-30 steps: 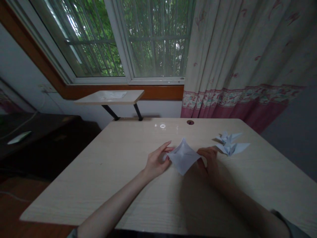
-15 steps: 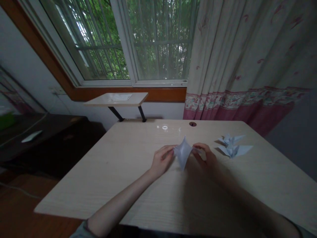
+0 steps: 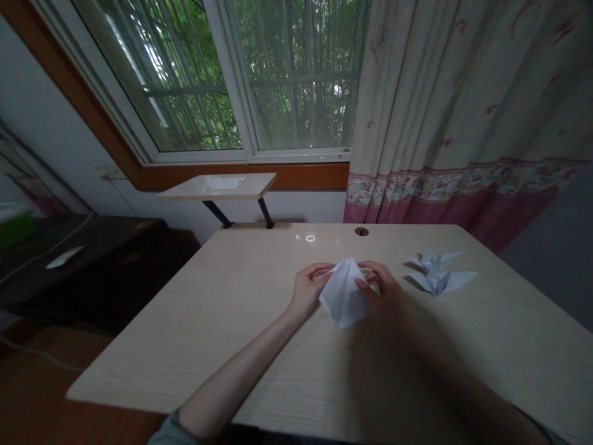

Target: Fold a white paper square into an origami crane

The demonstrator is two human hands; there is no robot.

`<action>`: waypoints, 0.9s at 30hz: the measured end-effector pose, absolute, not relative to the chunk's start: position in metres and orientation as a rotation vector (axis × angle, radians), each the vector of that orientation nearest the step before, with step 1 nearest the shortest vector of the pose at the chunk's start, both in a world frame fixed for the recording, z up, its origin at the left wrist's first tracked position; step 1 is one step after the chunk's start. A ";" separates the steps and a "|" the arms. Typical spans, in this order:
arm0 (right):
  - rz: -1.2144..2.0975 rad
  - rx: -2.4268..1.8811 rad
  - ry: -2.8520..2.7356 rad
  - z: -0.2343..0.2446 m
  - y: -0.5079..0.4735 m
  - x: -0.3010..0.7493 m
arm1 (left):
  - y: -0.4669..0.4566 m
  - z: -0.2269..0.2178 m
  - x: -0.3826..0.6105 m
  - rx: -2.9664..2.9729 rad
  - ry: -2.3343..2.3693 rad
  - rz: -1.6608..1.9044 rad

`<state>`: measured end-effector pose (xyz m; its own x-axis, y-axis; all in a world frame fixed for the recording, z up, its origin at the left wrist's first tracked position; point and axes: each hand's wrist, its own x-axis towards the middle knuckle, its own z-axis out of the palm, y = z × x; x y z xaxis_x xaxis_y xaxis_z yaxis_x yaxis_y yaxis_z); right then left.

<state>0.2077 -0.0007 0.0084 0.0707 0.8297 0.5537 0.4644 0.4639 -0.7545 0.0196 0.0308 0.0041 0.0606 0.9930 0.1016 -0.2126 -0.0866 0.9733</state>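
Observation:
A white sheet of folded paper (image 3: pixel 343 298) is held up over the desk between my two hands, its broad creased face toward me. My left hand (image 3: pixel 309 288) pinches its upper left edge, fingers partly behind the paper. On the other side, my right hand (image 3: pixel 382 289) grips the right edge, thumb on the front and fingers curled behind. To the right of my right hand lie two folded paper cranes, the nearer crane (image 3: pixel 438 283) with spread wings and the farther crane (image 3: pixel 428 259) just behind it.
The pale wooden desk (image 3: pixel 222 309) has a round cable hole (image 3: pixel 361 232) near its back edge. A small raised shelf (image 3: pixel 185 188) at the back left carries white paper (image 3: pixel 225 182). A dark side table (image 3: pixel 115 247) stands left; a curtain (image 3: pixel 417 123) hangs behind.
The folded paper has turned and opened out, from a narrow pointed diamond to a wide creased face. Both hands have shifted their hold along its edges.

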 end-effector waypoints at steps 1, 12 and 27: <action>0.410 -1.178 -1.566 0.006 0.000 0.208 | 0.031 0.001 0.020 1.160 0.953 1.302; 0.350 -1.215 -1.618 -0.010 0.002 0.214 | 0.023 -0.006 -0.001 1.655 0.912 1.062; 0.099 -1.237 -2.144 -0.028 -0.003 0.218 | 0.020 -0.019 0.002 1.858 1.098 1.179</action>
<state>0.2182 -0.0026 -0.0284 -0.3414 0.7972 0.4979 0.7477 0.5513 -0.3700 0.0023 0.0203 -0.0188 0.2378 0.9015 0.3615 0.2968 -0.4218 0.8567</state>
